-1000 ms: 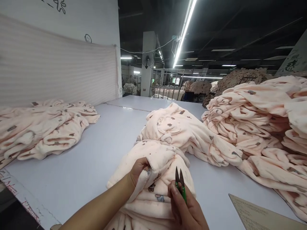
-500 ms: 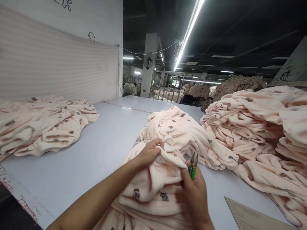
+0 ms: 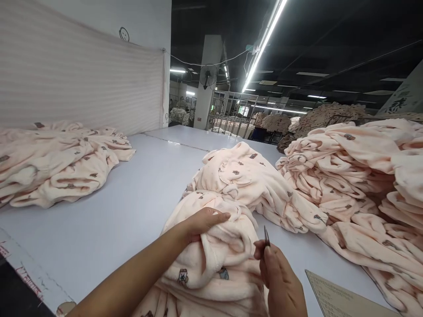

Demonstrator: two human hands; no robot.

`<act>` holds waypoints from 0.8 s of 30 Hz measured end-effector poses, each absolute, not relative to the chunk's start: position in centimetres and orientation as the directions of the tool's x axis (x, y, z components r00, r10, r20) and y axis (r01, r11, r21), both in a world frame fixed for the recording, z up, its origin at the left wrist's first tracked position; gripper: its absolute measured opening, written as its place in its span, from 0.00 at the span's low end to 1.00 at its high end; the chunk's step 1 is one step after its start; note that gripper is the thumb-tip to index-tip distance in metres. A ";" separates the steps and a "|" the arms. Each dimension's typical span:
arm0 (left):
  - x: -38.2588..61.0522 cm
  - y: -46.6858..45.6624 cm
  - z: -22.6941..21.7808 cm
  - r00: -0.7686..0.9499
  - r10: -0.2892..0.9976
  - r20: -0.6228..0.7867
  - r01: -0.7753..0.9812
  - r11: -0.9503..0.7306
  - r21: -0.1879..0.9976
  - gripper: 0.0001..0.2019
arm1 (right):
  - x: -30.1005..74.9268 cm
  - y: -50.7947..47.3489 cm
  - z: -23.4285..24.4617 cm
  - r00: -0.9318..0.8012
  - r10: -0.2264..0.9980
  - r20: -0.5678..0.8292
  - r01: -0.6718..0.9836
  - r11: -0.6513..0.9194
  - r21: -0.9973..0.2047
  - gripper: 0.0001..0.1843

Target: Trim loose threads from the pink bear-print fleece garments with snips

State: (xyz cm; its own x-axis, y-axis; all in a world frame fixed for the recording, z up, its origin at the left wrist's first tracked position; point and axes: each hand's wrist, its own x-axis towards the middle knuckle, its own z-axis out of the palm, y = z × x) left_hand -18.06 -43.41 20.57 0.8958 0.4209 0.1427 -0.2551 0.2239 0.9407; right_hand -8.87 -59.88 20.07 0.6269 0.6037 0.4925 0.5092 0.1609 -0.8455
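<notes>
A pale pink fleece garment (image 3: 228,284) with small animal prints lies bunched on the table in front of me. My left hand (image 3: 206,221) grips a fold of it from the left, thumb on top and the other fingers mostly hidden by cloth. To the right of the fold, my right hand (image 3: 279,273) is closed around thread snips (image 3: 266,237). Their dark pointed blades stick up from my fingers, while the handles are hidden in the hand. The snips are apart from the cloth. Beyond my left hand the garment continues in a heap with a round pocket-like patch (image 3: 234,171).
More pink fleece garments are piled high on the right (image 3: 350,176), and another heap (image 3: 66,163) lies at the left. A printed card (image 3: 343,295) rests on the white table (image 3: 142,176) at lower right. A striped cloth screen (image 3: 99,88) hangs behind the left heap.
My right hand has let go of the fabric edge and drawn back down and right with the snips, now turned so their green handles no longer show. My left hand has come slightly lower.
</notes>
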 end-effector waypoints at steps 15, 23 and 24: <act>-18.2 -43.0 19.9 0.909 0.397 0.128 -0.265 0.313 0.912 0.14 | -9.4 -59.4 17.2 0.461 0.766 0.447 0.835 -0.206 -0.510 0.22; -18.2 -42.9 18.6 0.892 0.407 0.196 -0.330 0.292 0.898 0.15 | -9.5 -59.3 17.4 0.463 0.783 0.414 0.821 -0.204 -0.532 0.21; -18.2 -42.8 18.6 0.892 0.406 0.197 -0.334 0.298 0.894 0.16 | -9.6 -59.4 17.4 0.453 0.789 0.415 0.819 -0.184 -0.543 0.21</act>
State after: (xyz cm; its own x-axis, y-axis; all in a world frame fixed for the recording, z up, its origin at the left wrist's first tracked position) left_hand -18.20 -42.82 18.56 0.8922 0.4063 0.1974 -0.3336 0.2978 0.8945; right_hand -9.58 -59.42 17.36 0.4527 0.7894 0.4146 0.8192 -0.1845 -0.5431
